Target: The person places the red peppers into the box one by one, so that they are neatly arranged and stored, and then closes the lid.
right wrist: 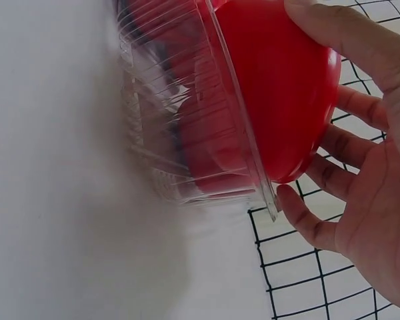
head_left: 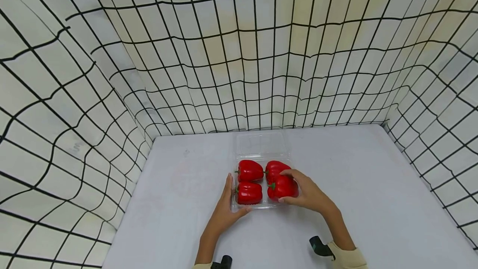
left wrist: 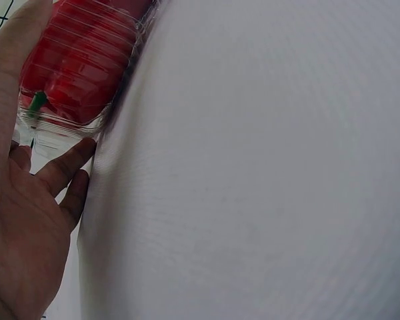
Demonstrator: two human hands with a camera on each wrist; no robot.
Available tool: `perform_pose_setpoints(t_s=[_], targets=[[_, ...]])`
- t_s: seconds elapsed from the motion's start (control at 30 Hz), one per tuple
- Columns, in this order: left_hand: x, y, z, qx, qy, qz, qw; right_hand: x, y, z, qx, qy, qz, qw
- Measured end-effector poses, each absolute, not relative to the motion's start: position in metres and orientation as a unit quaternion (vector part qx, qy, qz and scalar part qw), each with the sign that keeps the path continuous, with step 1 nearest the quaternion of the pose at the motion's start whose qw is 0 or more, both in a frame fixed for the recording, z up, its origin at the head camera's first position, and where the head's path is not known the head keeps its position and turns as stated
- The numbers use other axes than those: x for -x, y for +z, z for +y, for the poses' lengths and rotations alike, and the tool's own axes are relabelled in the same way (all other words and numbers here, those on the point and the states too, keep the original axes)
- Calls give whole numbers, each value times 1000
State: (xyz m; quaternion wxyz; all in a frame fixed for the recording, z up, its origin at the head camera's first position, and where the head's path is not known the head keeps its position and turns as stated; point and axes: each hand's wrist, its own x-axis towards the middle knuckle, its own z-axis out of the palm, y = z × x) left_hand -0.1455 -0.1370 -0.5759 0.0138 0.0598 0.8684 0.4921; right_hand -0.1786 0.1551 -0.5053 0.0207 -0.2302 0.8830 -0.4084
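Note:
A clear plastic clamshell container lies on the table with its lid folded back. Inside are red bell peppers at the back left, front left and back right. My right hand grips another red bell pepper at the front right. In the right wrist view, that pepper bulges above the container's rim, thumb on one side and fingers on the other. My left hand rests along the container's left side, fingers extended and thumb at its front edge.
The lid lies flat behind the container. White table surface surrounds it. Black netting over pale walls rises behind the table and on both sides. Dark straps with camera mounts sit on the wrists.

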Motion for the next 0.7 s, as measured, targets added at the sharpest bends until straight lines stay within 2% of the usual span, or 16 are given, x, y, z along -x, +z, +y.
perform_pose_setpoints(t_s=[0.7], targets=[[145,-576,-137,-60,488,871,14,181,-499,154,242,-379,892,33]])
